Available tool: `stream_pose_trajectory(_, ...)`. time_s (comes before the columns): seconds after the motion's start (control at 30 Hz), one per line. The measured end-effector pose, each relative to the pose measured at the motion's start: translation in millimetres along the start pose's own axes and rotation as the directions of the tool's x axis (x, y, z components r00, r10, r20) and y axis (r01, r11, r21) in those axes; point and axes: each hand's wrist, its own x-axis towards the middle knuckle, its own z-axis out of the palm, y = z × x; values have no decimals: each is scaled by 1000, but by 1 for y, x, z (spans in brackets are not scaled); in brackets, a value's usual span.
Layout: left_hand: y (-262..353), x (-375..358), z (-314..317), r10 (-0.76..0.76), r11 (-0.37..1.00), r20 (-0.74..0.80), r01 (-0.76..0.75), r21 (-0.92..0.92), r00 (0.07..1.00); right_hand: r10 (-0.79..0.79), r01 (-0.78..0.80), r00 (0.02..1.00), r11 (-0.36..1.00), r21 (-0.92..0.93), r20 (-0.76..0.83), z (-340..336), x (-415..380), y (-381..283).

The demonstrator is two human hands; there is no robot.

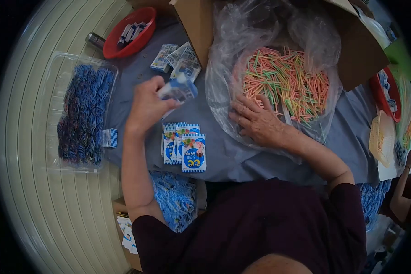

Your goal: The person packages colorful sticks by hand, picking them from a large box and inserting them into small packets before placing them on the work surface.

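Observation:
My left hand (147, 106) pinches a small blue-and-white packet (181, 90), slightly smeared by motion, above the grey cloth. Several similar packets (186, 66) lie just beyond it. Below, an overlapping stack of printed packets (183, 146) rests on the cloth. My right hand (260, 121) lies at the near left edge of a heap of thin pink, yellow and green sticks (285, 80), fingers apart and touching them. The heap is in a clear plastic bag (221, 98). Whether any sticks are under the right palm is hidden.
A cardboard box (194, 32) surrounds the bag's far side. At left are a red bowl (144, 43) with small packets and a clear tray (55, 137) of blue bundled packets. A second red bowl (395, 109) and a cream basket (376, 137) stand right, near another person's arm (401, 194).

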Motion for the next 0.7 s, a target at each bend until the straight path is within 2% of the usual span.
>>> stream_pose_trajectory(0.03,1,0,-6,-54,989,-48,47,-137,997,8,-8,1000,1000,6,-2,3,0,-1)
stream_pose_trajectory(0.07,3,1,-4,14,936,-83,-43,-350,996,-35,35,999,999,-31,-4,6,1,-1)
stream_pose_trajectory(0.1,7,4,1,15,936,-78,-42,-349,997,-82,82,997,994,-69,-3,8,3,-2)
stream_pose_trajectory(0.17,25,15,22,25,914,117,25,-405,993,-132,131,991,989,-73,-9,8,9,-3)
stream_pose_trajectory(0.2,20,24,42,61,948,157,-8,-318,986,-180,178,984,981,-78,-16,8,12,-5)
stream_pose_trajectory(0.23,19,32,61,61,948,156,-8,-318,986,-180,178,984,981,-79,-15,7,15,-8)
stream_pose_trajectory(0.3,15,46,90,-65,995,293,86,-59,954,-210,213,976,976,-46,61,3,15,-13)
stream_pose_trajectory(0.33,7,52,95,-61,994,296,83,-64,953,-205,208,977,977,-48,66,4,12,-13)
stream_pose_trajectory(0.43,-3,59,85,-206,979,314,193,72,927,-279,279,960,960,-10,-3,3,-2,-13)
stream_pose_trajectory(0.5,-1,52,80,-228,974,290,215,76,929,-302,298,953,945,137,15,-13,-10,-9)
stream_pose_trajectory(0.67,-3,37,79,-261,965,279,255,58,924,-226,227,974,963,147,-19,-32,-16,17)
stream_pose_trajectory(0.7,-9,33,85,-213,974,242,224,-22,947,-173,178,983,979,98,-58,-34,-15,23)
